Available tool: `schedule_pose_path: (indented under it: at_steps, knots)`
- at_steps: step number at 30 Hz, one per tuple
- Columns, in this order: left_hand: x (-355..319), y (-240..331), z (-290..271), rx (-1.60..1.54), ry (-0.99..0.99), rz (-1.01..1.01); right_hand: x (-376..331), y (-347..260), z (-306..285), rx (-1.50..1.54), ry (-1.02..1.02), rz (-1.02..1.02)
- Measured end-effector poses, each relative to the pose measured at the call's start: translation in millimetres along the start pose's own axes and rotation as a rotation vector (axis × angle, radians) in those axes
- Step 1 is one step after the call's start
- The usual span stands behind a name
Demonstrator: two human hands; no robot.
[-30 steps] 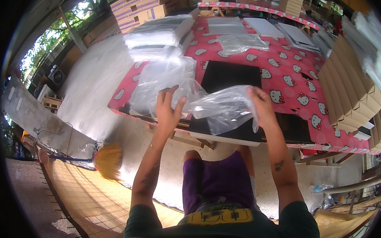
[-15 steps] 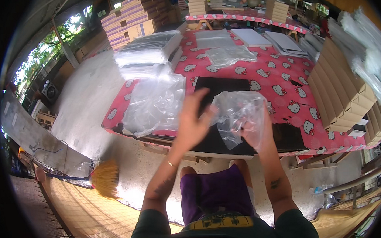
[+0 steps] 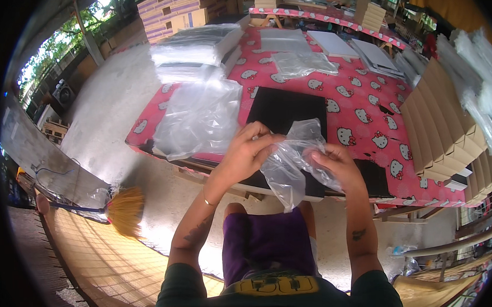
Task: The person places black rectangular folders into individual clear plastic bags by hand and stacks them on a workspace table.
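Between my two hands hangs a crumpled clear plastic bag [image 3: 288, 179], its lower part drooping over the table's near edge. My left hand [image 3: 250, 153] pinches the bag's left side between thumb and fingers. On the other side my right hand [image 3: 337, 163] grips it, thumb on top and some fingers behind the film. Under the bag lies a flat black board or folder [image 3: 288, 105] on the pink, cat-print tablecloth [image 3: 360, 118]. Left of my left hand rests a loose pile of clear plastic bags [image 3: 198, 120].
Plastic-wrapped stacks [image 3: 195, 51] stand at the far left, before piled cartons [image 3: 174, 16]. Farther back lie a flat clear bag [image 3: 305, 64] and a white stack [image 3: 333, 44]. Folded brown cardboard [image 3: 437, 123] leans at right. A broom [image 3: 126, 213] lies on the floor at left.
My left hand has come onto the bag and pinches it. The bag, spread over my right hand before, is now gathered between both hands and lower.
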State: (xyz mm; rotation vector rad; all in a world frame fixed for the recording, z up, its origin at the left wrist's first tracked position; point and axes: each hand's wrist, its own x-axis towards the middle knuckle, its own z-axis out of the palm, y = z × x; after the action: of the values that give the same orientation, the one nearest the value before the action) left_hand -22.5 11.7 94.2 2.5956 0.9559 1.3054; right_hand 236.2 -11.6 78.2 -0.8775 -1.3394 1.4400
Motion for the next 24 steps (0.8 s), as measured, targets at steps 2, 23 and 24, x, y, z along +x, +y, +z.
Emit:
schedule_pose_path:
  at_steps: [2,23,24]
  knots:
    - [5.1,4.5,-0.2,0.077,0.082,0.008,5.3,10.4,-0.9,-0.037,0.087,-0.064]
    - [-91.2,44.5,30.7,-0.106,0.266,-0.474,-49.1,43.3,25.9,0.76,0.085,-0.164]
    - [-109.0,23.7,23.9,-0.115,0.201,-0.612,-52.1,37.0,13.1,0.87,0.066,-0.215]
